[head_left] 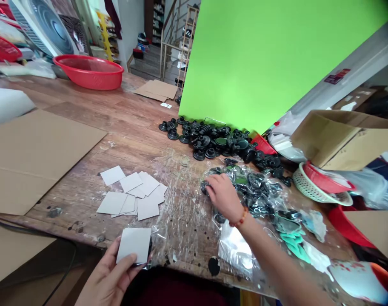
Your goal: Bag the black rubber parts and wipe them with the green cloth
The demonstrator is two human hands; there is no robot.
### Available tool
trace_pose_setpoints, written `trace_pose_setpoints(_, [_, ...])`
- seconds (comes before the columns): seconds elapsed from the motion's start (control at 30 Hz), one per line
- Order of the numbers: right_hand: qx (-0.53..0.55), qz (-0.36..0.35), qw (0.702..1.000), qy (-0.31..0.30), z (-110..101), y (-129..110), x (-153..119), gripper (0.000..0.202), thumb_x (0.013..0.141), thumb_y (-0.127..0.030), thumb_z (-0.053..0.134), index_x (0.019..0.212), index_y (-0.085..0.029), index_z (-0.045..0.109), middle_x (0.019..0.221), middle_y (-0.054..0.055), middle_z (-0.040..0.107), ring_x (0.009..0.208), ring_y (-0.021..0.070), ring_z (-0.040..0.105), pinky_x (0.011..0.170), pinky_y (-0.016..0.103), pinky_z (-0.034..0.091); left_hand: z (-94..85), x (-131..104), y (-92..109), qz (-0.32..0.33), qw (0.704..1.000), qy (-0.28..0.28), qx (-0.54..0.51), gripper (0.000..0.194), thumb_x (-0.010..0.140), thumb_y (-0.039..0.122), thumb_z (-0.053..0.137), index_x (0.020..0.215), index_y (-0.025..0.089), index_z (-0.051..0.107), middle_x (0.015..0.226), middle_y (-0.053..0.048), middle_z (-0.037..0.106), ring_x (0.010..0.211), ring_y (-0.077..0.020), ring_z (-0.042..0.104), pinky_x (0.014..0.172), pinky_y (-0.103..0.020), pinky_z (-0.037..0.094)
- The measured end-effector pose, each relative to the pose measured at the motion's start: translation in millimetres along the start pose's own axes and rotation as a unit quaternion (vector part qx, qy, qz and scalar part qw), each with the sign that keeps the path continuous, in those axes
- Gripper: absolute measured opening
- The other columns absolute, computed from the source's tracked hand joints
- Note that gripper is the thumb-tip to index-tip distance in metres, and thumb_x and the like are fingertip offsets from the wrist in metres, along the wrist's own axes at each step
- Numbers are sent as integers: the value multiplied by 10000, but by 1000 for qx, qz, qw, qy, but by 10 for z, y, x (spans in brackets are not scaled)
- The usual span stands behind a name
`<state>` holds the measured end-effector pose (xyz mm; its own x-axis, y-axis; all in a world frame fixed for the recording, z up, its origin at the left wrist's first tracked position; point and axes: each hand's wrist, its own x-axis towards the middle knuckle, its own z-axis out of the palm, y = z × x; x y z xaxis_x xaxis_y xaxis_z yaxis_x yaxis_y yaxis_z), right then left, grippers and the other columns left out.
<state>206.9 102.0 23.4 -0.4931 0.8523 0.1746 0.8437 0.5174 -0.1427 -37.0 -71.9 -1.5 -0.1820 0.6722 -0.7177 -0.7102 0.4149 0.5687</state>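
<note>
My left hand [109,276] pinches a grey card [134,245] at the table's [130,123] near edge; my right hand [224,195] seems to close on a black part [205,187] in the plastic bag [258,191]. Beyond, a red basket [89,72], contents unclear.

Worn wooden table [130,123]: grey cards [132,193], cardboard sheet [31,157], black parts heap [213,140], red basket [89,71], clear plastic sheet [181,212].
</note>
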Motion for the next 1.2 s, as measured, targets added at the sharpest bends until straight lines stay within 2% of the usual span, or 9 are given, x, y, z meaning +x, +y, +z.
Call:
trace_pose_setpoints(0.13, [-99,-17,989,-109,35,409,89,224,870,-78,496,1002,-158,659,971,120,650,885,246,487,773,365,382,86,-29,-26,26,998,-36,32,822,684,203,799,1404,285,412,1248,-53,654,1120,-245,625,829,-267,586])
trace_pose_setpoints(0.23, [-89,-41,989,-112,96,392,98,216,876,-63,463,901,-155,657,919,125,640,903,258,475,765,370,361,177,-73,-35,38,997,-53,41,770,735,202,757,1410,307,402,1268,-36,645,1121,-220,621,856,-265,572])
trace_pose_setpoints(0.5, [-21,-138,981,-132,181,345,39,308,755,54,484,945,-144,625,1030,106,565,913,207,471,793,314,395,282,-147,-4,43,997,-56,33,718,750,137,721,1398,261,436,1238,-58,663,1018,-199,659,857,-308,576])
trace_pose_setpoints(0.63, [112,-168,970,-137,185,306,32,304,720,45,514,932,-148,615,1016,79,561,926,180,508,845,302,427,272,-148,-19,64,996,-38,43,740,697,104,751,1368,242,468,1185,-67,682,929,-187,680,780,-283,591])
trace_pose_setpoints(0.8, [314,-93,943,-57,-180,-199,-68,241,777,-53,573,978,-179,616,918,38,573,794,154,537,711,286,461,255,-126,-73,62,996,-49,40,730,709,115,735,1370,215,441,1146,-83,684,923,-186,672,792,-287,570])
trace_pose_setpoints(0.93, [398,-167,898,-90,-382,-857,-235,280,789,-56,570,1021,-209,606,995,42,577,877,153,562,772,276,491,244,-98,-102,73,993,-91,13,545,745,155,720,1259,184,540,1148,-87,673,976,-203,644,809,-292,544])
trace_pose_setpoints(1.07, [339,-183,910,-152,-208,-1253,-362,266,810,-51,501,1019,-206,562,1066,72,545,914,179,577,826,321,523,180,-146,-24,21,984,-144,-104,240,880,300,580,1052,146,646,1049,-94,684,906,-189,633,832,-340,524])
trace_pose_setpoints(1.13, [311,-192,918,-153,-86,-1338,-388,281,817,-56,472,1038,-216,542,1106,88,541,933,198,593,828,345,541,120,-208,24,-7,975,-167,-145,286,897,388,543,987,141,653,1011,-94,679,875,-181,624,823,-342,515])
trace_pose_setpoints(1.2, [294,-230,919,-127,-1,-1404,-381,343,825,-69,451,1120,-235,511,1159,104,537,972,216,610,829,356,558,55,-275,54,26,976,-178,-126,308,815,378,672,1031,161,633,1021,-74,669,897,-170,613,814,-307,498])
